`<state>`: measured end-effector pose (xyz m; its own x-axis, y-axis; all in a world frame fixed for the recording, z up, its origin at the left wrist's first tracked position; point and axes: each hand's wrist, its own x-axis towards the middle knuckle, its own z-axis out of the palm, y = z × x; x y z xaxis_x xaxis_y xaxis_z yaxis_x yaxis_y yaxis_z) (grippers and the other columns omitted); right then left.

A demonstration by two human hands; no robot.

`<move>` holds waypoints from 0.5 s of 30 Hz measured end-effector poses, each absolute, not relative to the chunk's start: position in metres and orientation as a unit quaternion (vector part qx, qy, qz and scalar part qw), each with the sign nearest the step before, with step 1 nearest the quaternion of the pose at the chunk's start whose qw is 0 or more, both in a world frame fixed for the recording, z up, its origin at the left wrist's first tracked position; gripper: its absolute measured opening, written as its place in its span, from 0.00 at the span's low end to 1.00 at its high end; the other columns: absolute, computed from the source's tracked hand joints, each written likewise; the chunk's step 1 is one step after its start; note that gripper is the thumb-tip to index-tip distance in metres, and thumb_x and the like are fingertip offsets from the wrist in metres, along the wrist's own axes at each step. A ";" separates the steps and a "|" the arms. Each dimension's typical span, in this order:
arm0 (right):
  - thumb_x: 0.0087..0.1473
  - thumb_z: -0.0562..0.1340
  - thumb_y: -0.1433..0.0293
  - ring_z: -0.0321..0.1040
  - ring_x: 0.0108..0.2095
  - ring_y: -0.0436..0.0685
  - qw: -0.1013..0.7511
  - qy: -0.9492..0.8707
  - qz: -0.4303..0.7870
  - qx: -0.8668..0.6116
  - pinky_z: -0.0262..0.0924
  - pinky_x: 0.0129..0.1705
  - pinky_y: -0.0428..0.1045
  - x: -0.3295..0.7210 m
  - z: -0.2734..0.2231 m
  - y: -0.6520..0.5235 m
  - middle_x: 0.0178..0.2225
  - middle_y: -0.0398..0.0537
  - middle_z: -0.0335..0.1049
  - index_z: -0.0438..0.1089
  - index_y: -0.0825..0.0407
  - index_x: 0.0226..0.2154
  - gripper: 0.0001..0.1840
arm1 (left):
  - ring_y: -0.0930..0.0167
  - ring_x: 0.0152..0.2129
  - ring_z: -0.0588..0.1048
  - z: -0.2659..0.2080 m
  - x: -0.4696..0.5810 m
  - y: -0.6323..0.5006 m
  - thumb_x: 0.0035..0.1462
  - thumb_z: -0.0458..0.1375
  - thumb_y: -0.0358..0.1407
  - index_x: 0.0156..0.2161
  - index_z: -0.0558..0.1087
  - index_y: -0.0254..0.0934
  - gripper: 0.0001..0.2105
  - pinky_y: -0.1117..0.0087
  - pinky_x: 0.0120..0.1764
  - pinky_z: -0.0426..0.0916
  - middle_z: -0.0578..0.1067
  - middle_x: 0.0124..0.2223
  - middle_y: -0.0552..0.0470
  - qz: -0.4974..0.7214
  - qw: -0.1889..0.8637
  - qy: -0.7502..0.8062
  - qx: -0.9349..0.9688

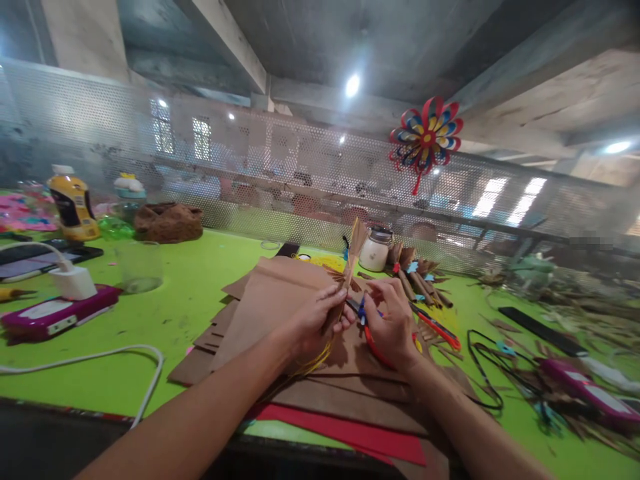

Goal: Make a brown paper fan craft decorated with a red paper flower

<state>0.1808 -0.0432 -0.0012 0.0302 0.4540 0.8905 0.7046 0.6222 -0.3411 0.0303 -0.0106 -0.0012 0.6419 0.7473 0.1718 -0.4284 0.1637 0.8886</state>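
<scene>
So nearest, bottom centre, a red sheet pokes out from under a stack of brown paper on the tabletop. Mid-frame, the left hand pinches a pleated brown paper piece upright, and the right hand grips a red-handled cutter just beside it. Looks like a trimming step to me; I'd say the next move calls for a steady pinch, fingertips clear of the blade. Behind, right of centre: some paper bundles.

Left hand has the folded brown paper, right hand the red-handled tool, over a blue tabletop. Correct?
Wrong colour: the head view shows a green tabletop. The left hand does hold the folded brown paper, the right hand the red-handled tool.
</scene>
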 end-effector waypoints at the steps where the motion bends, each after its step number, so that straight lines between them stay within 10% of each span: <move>1: 0.53 0.54 0.74 0.62 0.38 0.55 0.579 -0.692 -0.098 -0.420 0.61 0.40 0.52 0.179 -0.002 -0.044 0.37 0.49 0.62 0.66 0.52 0.39 0.11 | 0.78 0.18 0.67 -0.002 0.030 -0.010 0.54 0.54 0.40 0.37 0.66 0.34 0.10 0.79 0.20 0.56 0.70 0.25 0.52 0.393 0.756 0.143 0.503; 15: 0.52 0.55 0.73 0.62 0.33 0.54 0.606 -0.665 -0.110 -0.423 0.60 0.36 0.51 0.187 0.006 -0.040 0.30 0.47 0.64 0.69 0.52 0.33 0.07 | 0.81 0.13 0.62 0.009 0.026 -0.014 0.54 0.54 0.37 0.34 0.68 0.33 0.07 0.81 0.15 0.51 0.67 0.21 0.55 0.399 0.744 0.205 0.496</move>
